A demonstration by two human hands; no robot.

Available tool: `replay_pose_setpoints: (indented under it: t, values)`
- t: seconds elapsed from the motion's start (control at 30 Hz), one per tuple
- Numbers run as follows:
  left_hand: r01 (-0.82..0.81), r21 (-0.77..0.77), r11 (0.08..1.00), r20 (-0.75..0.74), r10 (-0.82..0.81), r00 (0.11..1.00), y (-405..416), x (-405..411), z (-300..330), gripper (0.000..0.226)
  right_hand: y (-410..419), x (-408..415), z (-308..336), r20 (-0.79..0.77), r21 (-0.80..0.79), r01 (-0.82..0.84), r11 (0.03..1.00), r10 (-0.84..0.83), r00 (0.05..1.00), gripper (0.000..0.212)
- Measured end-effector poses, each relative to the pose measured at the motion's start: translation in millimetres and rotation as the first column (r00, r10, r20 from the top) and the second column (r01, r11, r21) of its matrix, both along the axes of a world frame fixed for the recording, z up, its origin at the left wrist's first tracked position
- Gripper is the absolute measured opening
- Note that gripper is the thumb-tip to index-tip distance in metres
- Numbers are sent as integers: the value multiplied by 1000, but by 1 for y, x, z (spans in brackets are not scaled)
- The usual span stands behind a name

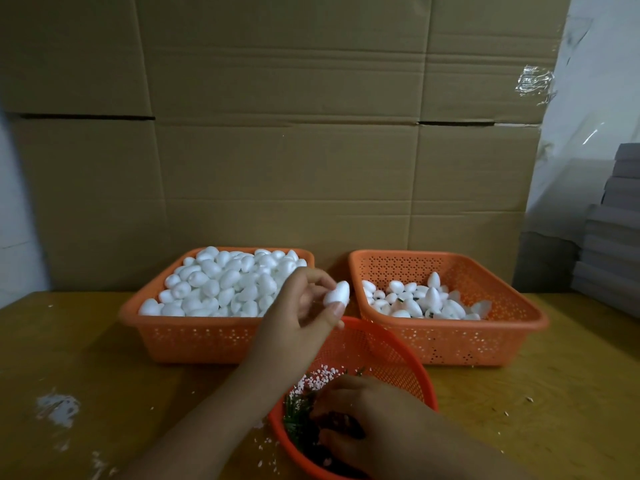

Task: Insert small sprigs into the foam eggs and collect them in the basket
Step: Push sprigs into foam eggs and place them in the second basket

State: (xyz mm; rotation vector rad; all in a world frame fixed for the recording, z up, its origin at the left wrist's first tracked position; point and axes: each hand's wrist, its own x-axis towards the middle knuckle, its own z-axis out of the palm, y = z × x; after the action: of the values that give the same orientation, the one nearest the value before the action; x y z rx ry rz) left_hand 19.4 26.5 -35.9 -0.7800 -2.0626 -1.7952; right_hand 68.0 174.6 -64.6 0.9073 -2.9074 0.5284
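While left hand [304, 313] pinches a foam egg [336, 293], right hand [367, 420] fingers sprigs [294, 415].

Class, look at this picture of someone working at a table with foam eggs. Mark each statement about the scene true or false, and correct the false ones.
1. The left hand holds a foam egg. True.
2. The left rectangular basket is nearly empty. False: it is heaped with white eggs; the right rectangular basket holds far fewer.
3. The right hand reaches into the round basket. True.
4. The round basket holds only foam eggs. False: it holds green sprigs and white crumbs.
5. Flat cardboard stands behind the baskets. True.
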Motion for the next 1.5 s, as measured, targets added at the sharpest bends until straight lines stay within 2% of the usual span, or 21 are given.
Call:
replay_pose_setpoints:
  t: [0.13, 0.3, 0.47, 0.6, 0.73, 0.93, 1.13, 1.27, 1.37, 1.5]
  values:
    - [72, -32, 997, 75, -70, 995, 1, 0, -8, 38, 1, 1, 2, 1, 0, -1, 1000, 1, 1000, 34]
    - [83, -2, 997, 205, -81, 975, -3, -4, -12, 24, 1, 0, 4, -5, -58, 16, 998, -17, 1000, 34]
    - [79, -12, 997, 251, -73, 965, -1, -6, -16, 17, 1, 1, 2, -44, -85, 31, 996, -35, 998, 35]
    - [98, -74, 992, 232, -79, 969, 0, -5, -15, 16, 1, 2, 2, -63, -86, 30, 996, -36, 997, 32]
    - [85, -153, 985, 201, -53, 978, -1, -3, -14, 39, 1, 1, 1, -51, -77, 44, 996, -48, 998, 33]
    - [39, -152, 988, 186, -10, 983, -1, -5, -16, 19, 1, 3, 3, -49, -84, 50, 995, -54, 997, 31]
    - [48, -147, 988, 204, -17, 979, 0, -6, -19, 12, 0, 5, 6, -47, -75, 51, 996, -54, 997, 30]
    - [37, -228, 973, 152, -2, 988, -2, -8, -22, 28, 0, 5, 7, -44, -78, 48, 996, -52, 998, 31]
    - [7, -339, 941, 86, 23, 996, -3, -11, -25, 24, 0, 5, 6, -53, -82, 45, 996, -50, 997, 29]
    - [27, -363, 931, 94, 8, 996, -3, -12, -27, 20, 0, 5, 5, -56, -77, 50, 996, -54, 997, 30]
